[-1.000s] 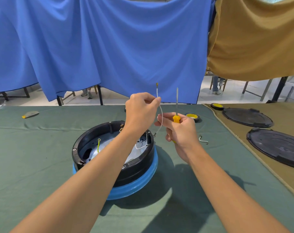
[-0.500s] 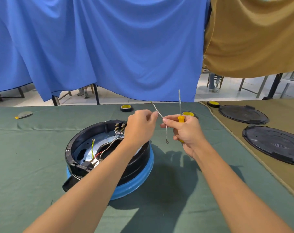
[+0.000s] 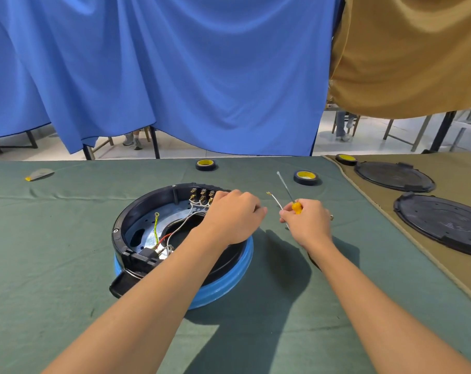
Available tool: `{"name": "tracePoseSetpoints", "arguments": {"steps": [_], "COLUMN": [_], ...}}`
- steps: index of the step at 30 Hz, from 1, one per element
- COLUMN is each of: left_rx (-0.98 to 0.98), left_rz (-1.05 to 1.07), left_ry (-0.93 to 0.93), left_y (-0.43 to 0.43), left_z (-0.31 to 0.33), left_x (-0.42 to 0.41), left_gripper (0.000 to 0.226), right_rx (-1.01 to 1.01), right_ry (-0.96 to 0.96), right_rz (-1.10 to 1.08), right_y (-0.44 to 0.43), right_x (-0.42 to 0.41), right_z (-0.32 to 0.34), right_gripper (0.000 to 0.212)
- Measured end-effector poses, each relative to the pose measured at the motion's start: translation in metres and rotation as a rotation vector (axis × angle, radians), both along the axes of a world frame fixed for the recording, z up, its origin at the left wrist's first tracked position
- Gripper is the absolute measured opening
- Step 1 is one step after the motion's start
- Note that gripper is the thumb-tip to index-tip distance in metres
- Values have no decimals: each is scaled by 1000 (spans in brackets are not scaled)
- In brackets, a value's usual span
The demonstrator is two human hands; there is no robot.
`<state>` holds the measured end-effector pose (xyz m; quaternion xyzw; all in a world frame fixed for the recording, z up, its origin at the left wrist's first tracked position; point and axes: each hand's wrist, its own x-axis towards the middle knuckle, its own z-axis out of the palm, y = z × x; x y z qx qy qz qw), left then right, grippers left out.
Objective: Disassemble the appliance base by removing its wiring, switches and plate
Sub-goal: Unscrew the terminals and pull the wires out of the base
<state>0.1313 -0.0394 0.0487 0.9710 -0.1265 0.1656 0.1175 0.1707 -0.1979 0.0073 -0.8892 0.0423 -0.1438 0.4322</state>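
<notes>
Base: the appliance base [image 3: 126,222] sat open side up on the green tabletop [image 3: 61,265], left of centre, a black ring on a blue rim.
Inside: metal plate [image 3: 145,225], a yellow-green wire [image 3: 156,226], white and red leads; switch terminals [image 3: 202,195] lined the far wall.
Left hand: my left hand [image 3: 234,217] was over the base's right rim, just beside the terminals, fingers curled, knuckles up. I could not tell whether it held anything.
Right hand: my right hand [image 3: 309,224] gripped the screwdriver [image 3: 296,207] by its yellow handle, shaft pointing up and away, and pinched a loose white wire [image 3: 276,202] alongside it.
Nearby: two tape rolls [image 3: 206,164] beyond the base.
</notes>
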Motion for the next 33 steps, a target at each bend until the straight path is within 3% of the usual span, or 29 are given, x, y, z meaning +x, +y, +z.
{"name": "tracePoseSetpoints", "arguments": {"steps": [12, 19, 29, 33], "left_rx": [11, -1, -48, -198], "left_rz": [4, 7, 11, 33], "left_ry": [-3, -2, 36, 33], "left_y": [-2, 0, -1, -2], "left_z": [1, 0, 4, 8], "left_x": [1, 1, -6, -11], "left_gripper": [43, 38, 34, 30], "right_rx": [-434, -724, -750, -580], "right_ry": [-189, -161, -163, -182], "right_rz": [-2, 115, 198, 160], "right_y": [8, 8, 11, 13], "right_x": [10, 19, 20, 15], "right_z": [-5, -2, -1, 6], "right_gripper": [15, 14, 13, 17]}}
